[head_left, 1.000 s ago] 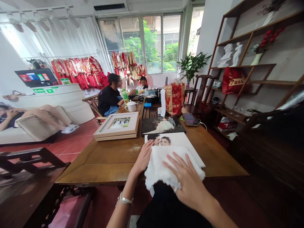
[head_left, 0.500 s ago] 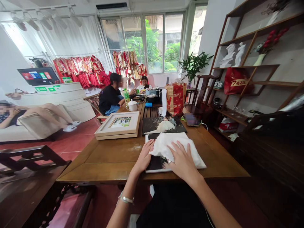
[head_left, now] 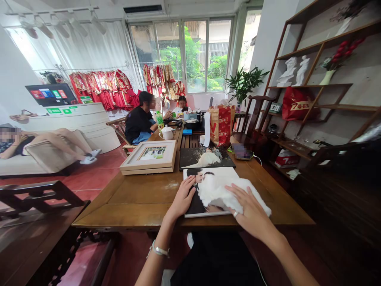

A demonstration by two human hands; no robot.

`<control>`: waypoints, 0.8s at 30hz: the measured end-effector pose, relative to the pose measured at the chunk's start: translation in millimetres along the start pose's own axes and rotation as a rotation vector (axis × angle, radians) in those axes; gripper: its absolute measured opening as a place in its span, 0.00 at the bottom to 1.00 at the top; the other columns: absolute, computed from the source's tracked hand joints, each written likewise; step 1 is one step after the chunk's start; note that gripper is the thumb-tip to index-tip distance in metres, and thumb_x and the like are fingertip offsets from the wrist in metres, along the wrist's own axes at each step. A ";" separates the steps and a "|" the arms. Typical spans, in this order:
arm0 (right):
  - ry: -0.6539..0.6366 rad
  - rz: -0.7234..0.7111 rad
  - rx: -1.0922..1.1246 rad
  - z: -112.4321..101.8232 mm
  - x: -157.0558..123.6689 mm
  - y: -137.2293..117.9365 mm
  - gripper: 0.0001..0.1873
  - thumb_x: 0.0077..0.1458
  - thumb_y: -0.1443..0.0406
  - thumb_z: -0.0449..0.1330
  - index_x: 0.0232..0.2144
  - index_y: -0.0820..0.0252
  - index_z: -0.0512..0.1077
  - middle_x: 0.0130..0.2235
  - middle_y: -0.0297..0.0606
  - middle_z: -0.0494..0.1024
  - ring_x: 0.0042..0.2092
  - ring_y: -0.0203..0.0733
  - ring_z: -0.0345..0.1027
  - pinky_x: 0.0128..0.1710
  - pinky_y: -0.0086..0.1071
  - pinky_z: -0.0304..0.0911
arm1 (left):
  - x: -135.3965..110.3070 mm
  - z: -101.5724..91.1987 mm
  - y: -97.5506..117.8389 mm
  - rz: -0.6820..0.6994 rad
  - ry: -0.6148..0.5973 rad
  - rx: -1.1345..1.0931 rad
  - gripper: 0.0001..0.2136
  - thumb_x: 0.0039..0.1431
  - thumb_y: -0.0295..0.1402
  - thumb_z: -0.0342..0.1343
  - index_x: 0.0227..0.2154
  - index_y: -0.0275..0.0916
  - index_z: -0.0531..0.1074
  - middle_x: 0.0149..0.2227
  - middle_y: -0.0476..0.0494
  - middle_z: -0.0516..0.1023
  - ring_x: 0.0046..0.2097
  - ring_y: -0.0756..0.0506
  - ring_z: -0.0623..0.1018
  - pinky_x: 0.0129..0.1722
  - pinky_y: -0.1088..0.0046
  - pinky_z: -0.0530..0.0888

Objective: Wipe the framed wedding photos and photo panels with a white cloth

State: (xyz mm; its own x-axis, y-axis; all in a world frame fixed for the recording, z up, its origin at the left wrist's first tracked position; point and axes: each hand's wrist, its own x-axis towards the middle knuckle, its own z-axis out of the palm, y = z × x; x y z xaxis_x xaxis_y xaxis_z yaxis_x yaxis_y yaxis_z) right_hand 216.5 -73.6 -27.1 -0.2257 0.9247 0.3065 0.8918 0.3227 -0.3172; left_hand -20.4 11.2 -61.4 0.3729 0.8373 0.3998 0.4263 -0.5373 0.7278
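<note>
A white-edged photo panel (head_left: 195, 204) showing a couple lies flat near the table's front edge. My left hand (head_left: 183, 196) rests on its left edge, fingers stretched out. Over the panel's right part is a crumpled white cloth (head_left: 218, 190), hiding much of the picture and hanging past the panel's right edge. My right hand (head_left: 251, 210) lies on the cloth with extended fingers, pressing it down; a ring is on one finger. Just behind is a second, dark photo panel (head_left: 218, 161) with a figure in a white dress.
On the wooden table (head_left: 143, 198) are a framed photo (head_left: 133, 165) at left, a lidded white mug (head_left: 166, 133), a paper bag (head_left: 222, 125) and a phone (head_left: 242, 151) with a cable. Two people sit at the far end; another reclines on a sofa (head_left: 53, 155).
My right hand and the white cloth have slid right and slightly towards me, uncovering the couple's heads. My left hand stays at the panel's left edge.
</note>
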 end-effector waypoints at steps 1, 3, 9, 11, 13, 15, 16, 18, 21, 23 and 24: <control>-0.008 0.037 -0.008 0.7 8.9 7.6 0.22 0.55 0.62 0.49 0.52 0.56 0.65 0.58 0.39 0.64 0.61 0.47 0.49 0.61 0.54 0.35 | -0.2 -0.3 -0.9 0.020 -0.004 0.001 0.18 0.62 0.33 0.43 0.54 0.41 0.63 0.59 0.41 0.61 0.62 0.45 0.57 0.62 0.57 0.51; -0.048 0.100 -0.027 2.8 30.3 17.6 0.23 0.55 0.62 0.48 0.53 0.57 0.65 0.59 0.40 0.62 0.62 0.48 0.47 0.61 0.54 0.34 | -0.4 -0.8 -2.9 0.046 -0.008 -0.001 0.18 0.60 0.31 0.45 0.54 0.41 0.62 0.59 0.41 0.61 0.62 0.45 0.57 0.62 0.57 0.51; -0.171 0.173 -0.070 12.9 96.2 4.0 0.24 0.56 0.61 0.46 0.54 0.54 0.64 0.61 0.43 0.57 0.63 0.54 0.41 0.57 0.63 0.30 | -0.1 -0.6 -5.7 0.056 0.002 0.007 0.18 0.60 0.30 0.45 0.53 0.41 0.63 0.58 0.40 0.62 0.61 0.44 0.57 0.61 0.57 0.53; -0.176 0.178 -0.051 18.6 111.6 -11.0 0.23 0.56 0.60 0.46 0.53 0.54 0.64 0.60 0.45 0.57 0.62 0.54 0.42 0.57 0.63 0.29 | 0.0 -0.4 -5.9 0.051 -0.001 0.016 0.18 0.60 0.30 0.45 0.54 0.40 0.63 0.58 0.40 0.62 0.61 0.44 0.57 0.61 0.57 0.53; -0.180 0.164 -0.033 25.3 122.8 -28.4 0.23 0.57 0.58 0.45 0.53 0.54 0.65 0.60 0.45 0.58 0.61 0.54 0.43 0.57 0.62 0.29 | 0.2 -0.3 -5.9 0.051 -0.009 0.029 0.18 0.61 0.30 0.44 0.54 0.40 0.63 0.58 0.40 0.62 0.61 0.43 0.57 0.61 0.56 0.53; -0.186 0.132 -0.016 31.9 129.9 -45.9 0.23 0.58 0.56 0.44 0.53 0.53 0.65 0.59 0.44 0.58 0.61 0.53 0.44 0.57 0.60 0.29 | 0.6 -0.2 -5.9 0.040 -0.007 0.043 0.17 0.60 0.30 0.45 0.53 0.39 0.64 0.57 0.39 0.63 0.61 0.43 0.58 0.61 0.56 0.53; -0.188 0.118 -0.008 34.8 132.0 -53.7 0.23 0.58 0.56 0.44 0.52 0.53 0.66 0.59 0.43 0.58 0.61 0.52 0.44 0.58 0.60 0.29 | 0.8 0.0 -5.9 0.031 -0.002 0.050 0.17 0.60 0.30 0.45 0.52 0.39 0.64 0.56 0.39 0.64 0.60 0.42 0.59 0.60 0.56 0.53; -0.185 0.099 0.002 38.9 133.5 -64.7 0.23 0.58 0.56 0.45 0.52 0.54 0.66 0.59 0.43 0.59 0.61 0.51 0.43 0.58 0.59 0.28 | 1.0 0.4 -5.7 0.019 0.008 0.057 0.16 0.60 0.31 0.46 0.50 0.39 0.66 0.55 0.39 0.65 0.59 0.42 0.59 0.60 0.56 0.54; -0.170 0.103 0.004 40.1 129.6 -63.7 0.23 0.59 0.57 0.43 0.52 0.55 0.65 0.59 0.43 0.58 0.61 0.50 0.43 0.58 0.59 0.26 | 0.9 0.7 -5.5 0.029 0.011 0.046 0.16 0.59 0.30 0.46 0.50 0.39 0.66 0.55 0.39 0.65 0.59 0.42 0.60 0.60 0.56 0.55; -0.154 0.132 -0.009 37.6 124.1 -50.0 0.23 0.59 0.57 0.43 0.52 0.54 0.65 0.59 0.42 0.58 0.61 0.50 0.42 0.57 0.60 0.25 | 0.7 0.5 -5.2 0.044 0.006 0.027 0.17 0.60 0.29 0.45 0.52 0.40 0.64 0.56 0.40 0.64 0.60 0.43 0.59 0.60 0.56 0.54; -0.139 0.159 -0.022 35.5 120.8 -40.1 0.23 0.59 0.57 0.42 0.52 0.54 0.66 0.59 0.42 0.58 0.61 0.50 0.42 0.57 0.60 0.25 | 0.5 0.2 -4.9 0.050 0.003 0.017 0.17 0.60 0.29 0.45 0.52 0.40 0.64 0.57 0.40 0.63 0.61 0.43 0.58 0.61 0.56 0.53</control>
State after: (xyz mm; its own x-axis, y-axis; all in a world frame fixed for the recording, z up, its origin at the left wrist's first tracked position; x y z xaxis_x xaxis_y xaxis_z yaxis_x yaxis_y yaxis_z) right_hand 139.5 32.3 -9.2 -0.1323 0.9831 0.1265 0.9283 0.1676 -0.3318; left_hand -22.1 14.2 -64.9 0.3918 0.8096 0.4371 0.4207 -0.5802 0.6975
